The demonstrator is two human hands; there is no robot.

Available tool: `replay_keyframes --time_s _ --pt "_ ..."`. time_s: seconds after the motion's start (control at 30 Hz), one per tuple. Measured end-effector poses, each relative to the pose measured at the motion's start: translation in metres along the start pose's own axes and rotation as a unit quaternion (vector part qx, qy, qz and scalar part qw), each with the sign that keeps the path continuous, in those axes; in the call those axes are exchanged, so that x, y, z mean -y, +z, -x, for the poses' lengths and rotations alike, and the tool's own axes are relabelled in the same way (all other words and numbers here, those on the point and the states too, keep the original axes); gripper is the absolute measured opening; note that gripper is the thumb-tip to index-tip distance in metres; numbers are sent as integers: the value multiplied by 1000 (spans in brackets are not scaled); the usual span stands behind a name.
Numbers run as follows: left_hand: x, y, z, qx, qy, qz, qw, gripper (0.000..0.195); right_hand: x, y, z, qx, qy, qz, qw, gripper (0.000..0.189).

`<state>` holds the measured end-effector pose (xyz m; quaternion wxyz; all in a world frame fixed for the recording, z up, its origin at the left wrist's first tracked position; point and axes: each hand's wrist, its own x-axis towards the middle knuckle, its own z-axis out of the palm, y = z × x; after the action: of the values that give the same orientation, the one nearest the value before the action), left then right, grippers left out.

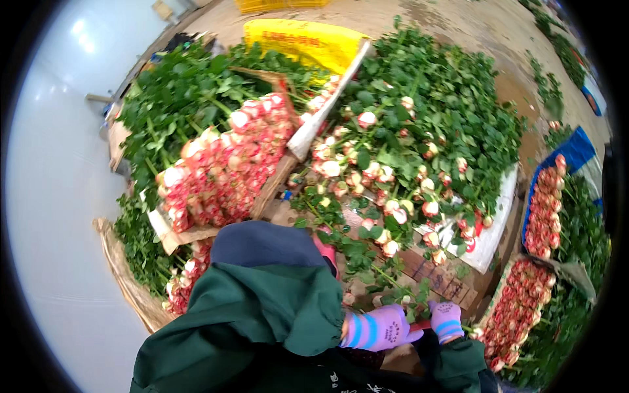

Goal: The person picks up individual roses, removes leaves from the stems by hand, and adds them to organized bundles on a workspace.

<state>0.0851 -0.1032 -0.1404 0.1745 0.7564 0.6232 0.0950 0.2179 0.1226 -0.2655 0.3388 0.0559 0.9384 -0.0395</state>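
My left hand (381, 327), in a purple glove with blue stripes, is closed at the foot of a leafy rose stem (417, 298). The stem itself is largely hidden by the fingers. Close on its right, my right hand (445, 318) wears a matching glove and is curled round one end of a red object (420, 325), perhaps a tool handle. Its other end meets my left fingers. Ahead of both hands lies a loose heap of cream and pink roses (391, 206) with long green foliage (432, 93).
Tightly packed roses (226, 162) fill a cardboard-edged stack at left. Rows of roses (518, 299) line the right side, some along a blue sheet (580, 147). A white board (329, 103) divides the heaps. A pale wall (64, 172) stands at far left, and a yellow sack (304, 44) lies behind.
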Motion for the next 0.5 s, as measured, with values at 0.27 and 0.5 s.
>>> replay_keyframes --time_s 0.27,0.5 --pt "13 -24 -19 97 9 79 992 50 3 52 -38 -60 91 -12 994 15" --pt "3 -27 -32 159 7 12 987 58 -17 60 -80 -56 153 -107 981 24"
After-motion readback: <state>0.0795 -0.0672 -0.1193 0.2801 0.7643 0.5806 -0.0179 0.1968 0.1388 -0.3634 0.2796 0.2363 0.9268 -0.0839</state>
